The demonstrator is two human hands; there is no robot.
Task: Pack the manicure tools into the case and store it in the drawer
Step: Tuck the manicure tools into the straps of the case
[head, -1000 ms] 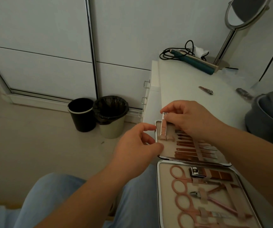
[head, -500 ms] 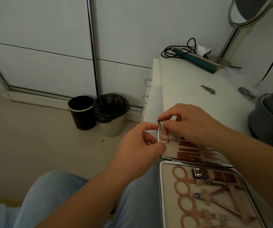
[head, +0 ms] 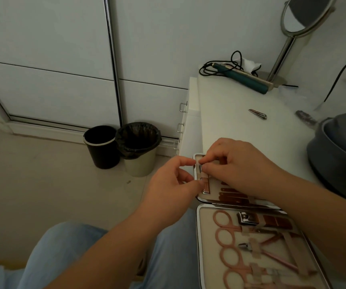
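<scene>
Centrally, right hand (head: 236, 165) pinches slim tool (head: 205, 180) at its top end | left hand (head: 174, 182) pinches elastic strap beside it | tool's long axis runs down open case (head: 198, 213)'s upper half, leftmost slot | nail clipper (head: 258, 114) unpacked, upper right.

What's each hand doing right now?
Left hand: pinching the case edge.
Right hand: pinching the tool into its slot.

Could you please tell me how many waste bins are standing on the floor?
2. A black bin stands beside the white cabinet doors, and a cream bin with a black liner stands touching its right side, near the drawers. None looks hidden.
</scene>
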